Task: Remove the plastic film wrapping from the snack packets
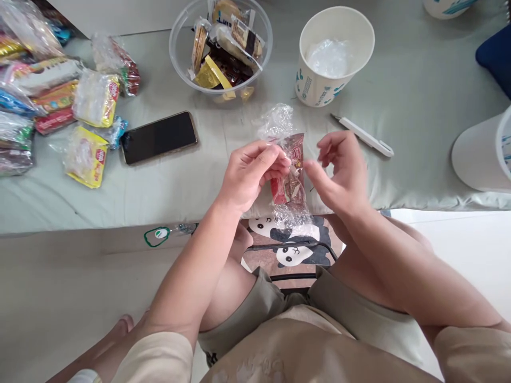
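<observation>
A red and brown snack packet (294,165) in clear, crinkled plastic lies at the table's front edge, its lower end hanging over. Above its left side is my left hand (255,173), thumb and fingertips pinched together; whatever they hold, if anything, is too small to make out. My right hand (341,175) hovers just right of the packet, fingers half curled and thumb held apart, with nothing visible in it. A white cutter pen (369,139) lies beyond that hand. Crumpled clear plastic (276,121) spreads out past the packet's far end.
A clear round tub (173,53) of wrapped snacks stands at the back, beside a paper cup (339,24) with clear plastic inside. A phone (159,137) lies left, near several piled snack packets (96,98). Another white cup (477,154) stands at the right edge.
</observation>
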`<state>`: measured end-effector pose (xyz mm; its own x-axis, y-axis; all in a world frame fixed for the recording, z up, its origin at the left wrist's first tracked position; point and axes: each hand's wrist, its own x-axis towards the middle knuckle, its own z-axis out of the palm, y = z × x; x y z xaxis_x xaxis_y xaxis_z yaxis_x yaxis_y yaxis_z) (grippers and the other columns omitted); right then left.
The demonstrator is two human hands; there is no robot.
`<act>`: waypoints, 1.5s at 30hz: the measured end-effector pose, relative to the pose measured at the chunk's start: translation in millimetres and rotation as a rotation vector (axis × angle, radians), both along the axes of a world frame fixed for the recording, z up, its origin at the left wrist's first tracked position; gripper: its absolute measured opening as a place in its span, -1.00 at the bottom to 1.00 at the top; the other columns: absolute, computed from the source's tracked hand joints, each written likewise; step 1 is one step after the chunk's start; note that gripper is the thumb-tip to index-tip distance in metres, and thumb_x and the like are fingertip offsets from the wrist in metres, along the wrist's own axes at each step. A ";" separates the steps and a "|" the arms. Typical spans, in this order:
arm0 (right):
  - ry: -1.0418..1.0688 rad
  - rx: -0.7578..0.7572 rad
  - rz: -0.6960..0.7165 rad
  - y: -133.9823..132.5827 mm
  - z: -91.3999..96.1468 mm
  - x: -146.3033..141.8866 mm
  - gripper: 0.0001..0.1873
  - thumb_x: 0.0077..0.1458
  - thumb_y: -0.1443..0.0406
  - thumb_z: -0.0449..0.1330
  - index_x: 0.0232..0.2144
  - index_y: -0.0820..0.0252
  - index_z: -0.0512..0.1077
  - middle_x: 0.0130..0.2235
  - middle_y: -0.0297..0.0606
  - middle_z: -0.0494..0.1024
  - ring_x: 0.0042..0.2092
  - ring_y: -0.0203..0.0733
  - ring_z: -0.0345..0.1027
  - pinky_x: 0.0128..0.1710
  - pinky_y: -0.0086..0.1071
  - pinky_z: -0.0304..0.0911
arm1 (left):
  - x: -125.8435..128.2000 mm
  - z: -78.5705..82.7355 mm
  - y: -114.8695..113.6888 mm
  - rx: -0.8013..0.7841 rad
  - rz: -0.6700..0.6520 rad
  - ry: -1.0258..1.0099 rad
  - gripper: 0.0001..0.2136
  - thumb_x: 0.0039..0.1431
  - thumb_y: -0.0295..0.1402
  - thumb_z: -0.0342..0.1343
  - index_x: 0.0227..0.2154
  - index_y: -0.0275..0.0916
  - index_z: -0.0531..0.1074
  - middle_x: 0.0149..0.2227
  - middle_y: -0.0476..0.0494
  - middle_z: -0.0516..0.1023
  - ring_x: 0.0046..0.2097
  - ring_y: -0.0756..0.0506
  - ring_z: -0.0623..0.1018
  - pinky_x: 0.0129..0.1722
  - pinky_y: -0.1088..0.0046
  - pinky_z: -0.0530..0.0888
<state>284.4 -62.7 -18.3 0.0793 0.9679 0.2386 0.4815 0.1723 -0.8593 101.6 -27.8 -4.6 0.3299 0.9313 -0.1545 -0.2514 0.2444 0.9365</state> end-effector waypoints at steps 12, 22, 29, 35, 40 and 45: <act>0.339 -0.342 0.145 -5.5 13.0 -7.0 -0.81 0.12 0.22 0.24 -0.40 0.10 0.28 -0.52 -0.43 0.36 -0.49 -0.36 0.21 -0.51 -0.42 0.10 | 1.9 -13.9 -0.9 0.384 0.085 0.333 -0.88 0.36 -0.25 0.17 -0.24 -0.15 0.54 -0.23 -0.05 0.67 -0.19 -0.06 0.67 -0.10 0.32 0.65; 0.475 -0.196 0.013 -9.6 11.6 0.9 -0.84 0.21 0.28 0.23 -0.26 0.04 0.27 -0.50 -0.49 0.37 -0.50 -0.33 0.35 -0.39 -0.35 0.33 | -10.5 -28.5 -2.2 0.860 -0.101 0.842 -0.77 0.32 -0.44 0.17 0.01 -0.18 0.51 0.16 -0.24 0.55 0.27 -0.22 0.50 0.30 0.09 0.45; 0.484 -0.310 -0.300 1.2 21.0 32.9 -0.76 0.04 0.39 0.12 -0.22 0.01 0.25 -0.63 -0.59 0.20 -0.66 -0.31 0.09 -0.60 -0.36 0.03 | -22.9 -26.3 0.2 0.809 -0.087 0.877 -0.64 0.24 -0.60 0.10 0.03 -0.14 0.51 0.18 -0.20 0.52 0.27 -0.20 0.48 0.30 0.07 0.45; -0.229 -0.268 -0.412 -1.8 20.8 60.2 -0.63 -0.03 0.43 0.22 -0.14 0.01 0.36 -0.31 -0.31 0.55 -0.57 -0.30 0.24 -0.38 -0.18 0.23 | -18.3 -19.2 0.1 0.760 -0.015 0.859 -0.68 0.16 -0.60 0.10 -0.09 -0.15 0.53 0.07 -0.15 0.58 0.18 -0.18 0.53 0.23 0.13 0.47; -0.456 0.301 -0.169 -9.6 21.7 49.8 -0.73 0.02 0.45 0.16 -0.23 0.05 0.48 -0.14 -0.07 0.53 -0.17 0.00 0.47 -0.19 -0.10 0.38 | 12.5 -11.0 -0.5 0.680 0.243 1.041 -0.81 0.12 -0.25 0.35 -0.35 -0.13 0.44 -0.23 -0.11 0.55 -0.06 -0.21 0.54 0.03 0.15 0.50; -0.406 0.081 0.295 -5.1 13.3 16.4 -0.71 0.10 0.43 0.06 -0.24 0.09 0.54 -0.24 -0.17 0.64 -0.23 -0.05 0.54 -0.20 -0.17 0.47 | 22.6 -1.2 0.0 0.533 0.195 1.239 -0.75 0.06 -0.25 0.37 -0.44 -0.13 0.36 -0.35 -0.13 0.47 -0.16 -0.26 0.54 -0.12 0.19 0.46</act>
<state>300.9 -67.8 -5.0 -0.3092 0.9123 0.2684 0.6946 0.4094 -0.5915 124.2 -27.8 -5.8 0.0966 0.9855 0.1394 0.8269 -0.1575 0.5399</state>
